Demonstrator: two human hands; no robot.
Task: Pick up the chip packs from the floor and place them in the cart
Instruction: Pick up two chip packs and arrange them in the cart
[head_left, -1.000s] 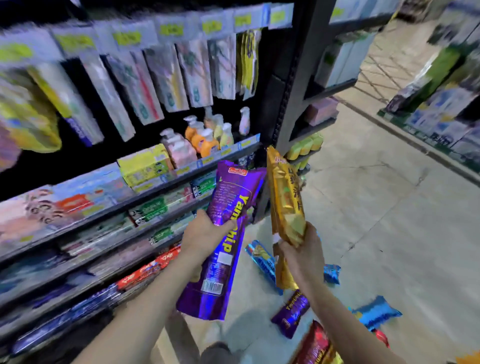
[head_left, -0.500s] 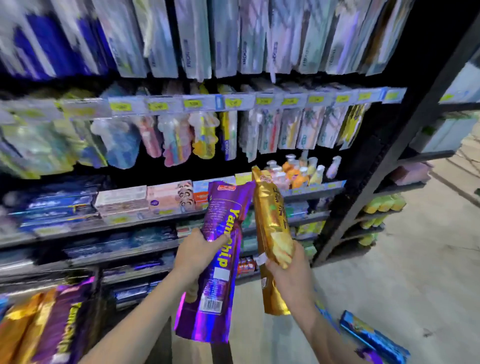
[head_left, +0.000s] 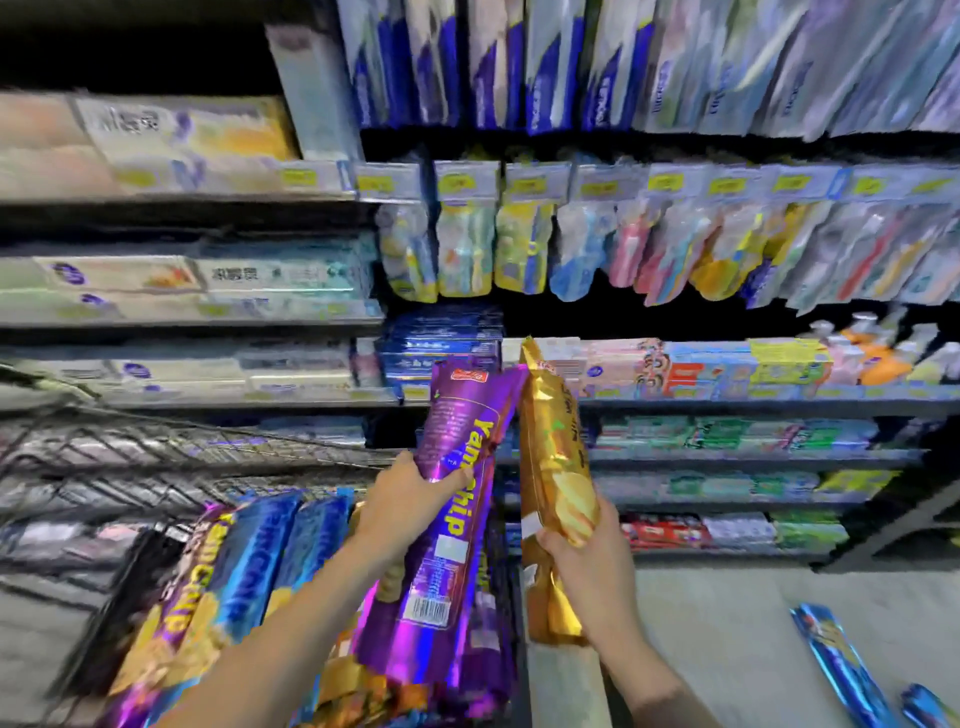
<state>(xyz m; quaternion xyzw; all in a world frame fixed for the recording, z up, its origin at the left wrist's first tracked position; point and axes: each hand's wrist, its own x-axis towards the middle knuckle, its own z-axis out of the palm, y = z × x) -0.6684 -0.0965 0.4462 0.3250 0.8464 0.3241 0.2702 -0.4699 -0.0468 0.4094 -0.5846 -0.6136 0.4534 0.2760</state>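
My left hand (head_left: 402, 491) grips a long purple chip pack (head_left: 447, 525) around its middle, held upright over the wire cart (head_left: 156, 457) at the lower left. My right hand (head_left: 584, 558) holds a gold chip pack (head_left: 553, 467) upright, just right of the purple one and near the cart's right edge. Inside the cart lie several packs, blue (head_left: 270, 561), purple and gold. A blue chip pack (head_left: 841, 670) lies on the floor at the lower right, with another blue one (head_left: 927, 706) at the corner.
Store shelves (head_left: 727, 405) full of toothpaste boxes and hanging toothbrush packs stand straight ahead, close behind the hands. Grey floor (head_left: 727, 623) stretches to the right of the cart.
The view has swung left, away from the floor packs. The cart and its packs have come into view at the lower left, and both hands with their packs now sit beside and over it.
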